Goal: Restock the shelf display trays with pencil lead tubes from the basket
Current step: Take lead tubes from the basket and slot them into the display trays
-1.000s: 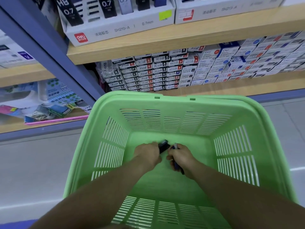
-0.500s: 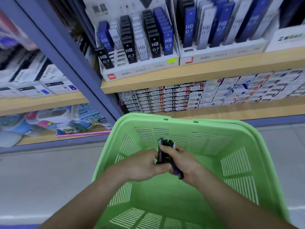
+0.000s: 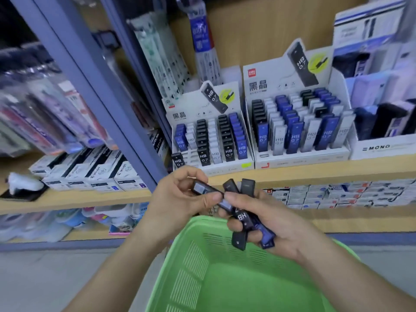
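Note:
My right hand grips a bundle of several black and blue pencil lead tubes above the far rim of the green basket. My left hand pinches one black tube at the bundle's upper left end. Two white display trays stand on the wooden shelf behind: the smaller left tray has empty slots in its front left rows, and the larger right tray looks nearly full of blue, black and white tubes.
A blue-grey shelf upright slants left of the trays. Boxed pens sit on the left shelf, a MONO box right of the trays, and small stacked boxes on the shelf below. Grey floor lies left of the basket.
Both hands rose out of the basket with the tubes and now hold them at shelf height. My view tilted up towards the display trays.

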A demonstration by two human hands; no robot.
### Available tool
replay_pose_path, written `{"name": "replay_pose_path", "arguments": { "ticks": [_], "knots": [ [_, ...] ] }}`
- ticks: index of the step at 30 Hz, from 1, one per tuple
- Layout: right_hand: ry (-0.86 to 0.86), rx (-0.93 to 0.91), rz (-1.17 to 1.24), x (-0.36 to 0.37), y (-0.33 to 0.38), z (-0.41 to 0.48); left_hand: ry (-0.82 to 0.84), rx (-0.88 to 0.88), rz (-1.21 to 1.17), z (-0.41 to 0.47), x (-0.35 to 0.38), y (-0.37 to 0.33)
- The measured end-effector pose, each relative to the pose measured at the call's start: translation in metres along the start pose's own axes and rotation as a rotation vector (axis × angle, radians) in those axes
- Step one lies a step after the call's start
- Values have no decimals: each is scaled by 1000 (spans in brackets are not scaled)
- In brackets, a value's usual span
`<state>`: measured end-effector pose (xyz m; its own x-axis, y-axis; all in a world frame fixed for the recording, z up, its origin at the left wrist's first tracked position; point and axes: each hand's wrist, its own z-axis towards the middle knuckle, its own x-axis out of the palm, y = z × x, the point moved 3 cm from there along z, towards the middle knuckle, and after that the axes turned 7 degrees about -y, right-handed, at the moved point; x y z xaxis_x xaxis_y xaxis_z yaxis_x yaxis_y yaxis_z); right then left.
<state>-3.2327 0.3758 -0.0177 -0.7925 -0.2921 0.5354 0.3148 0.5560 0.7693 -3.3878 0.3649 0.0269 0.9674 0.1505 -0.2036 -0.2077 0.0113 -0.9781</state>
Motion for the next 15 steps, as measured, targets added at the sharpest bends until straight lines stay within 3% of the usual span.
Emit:
{"name": "replay_pose_path", "arguments": {
  "ticks": [4,12,15],
  "knots": [
    [-99,-84,-64,2,41,-1,-102,77,12,5,3,-26],
    [-196,-157,-222,-5,79,-9,44,-68,-102,7,19,-43],
    [-202,-176,-269,-12,76,-9,1,-25,-143,10,18,-46]
  ]
}}
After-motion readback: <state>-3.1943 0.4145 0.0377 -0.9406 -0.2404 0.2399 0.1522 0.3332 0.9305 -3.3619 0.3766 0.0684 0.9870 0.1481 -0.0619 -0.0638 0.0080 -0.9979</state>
